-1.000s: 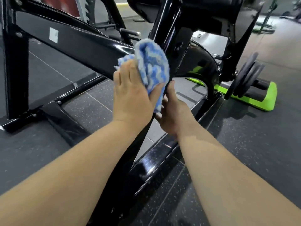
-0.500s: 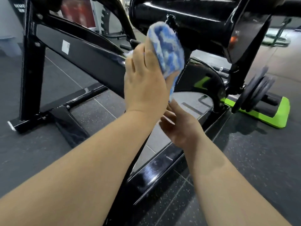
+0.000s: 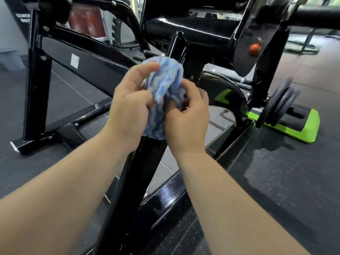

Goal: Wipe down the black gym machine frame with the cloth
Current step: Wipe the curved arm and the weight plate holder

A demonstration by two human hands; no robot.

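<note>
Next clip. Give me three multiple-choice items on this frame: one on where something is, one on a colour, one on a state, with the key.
1. Where is the green pad?
A. On the floor at the right, by the weight plates
B. At the far left of the view
C. Hung on a wall

2. What colour is the cloth?
A. Red
B. Blue and white
C. Plain black

3. How is the cloth held?
A. It lies loose on the ground
B. The left hand and the right hand both grip it
C. It hangs from a hook

Key:
1 A: the green pad lies low at the right, below the weight plates.
2 B: wavy blue and white bands show across it.
3 B: fingers of both hands curl round it.
</note>
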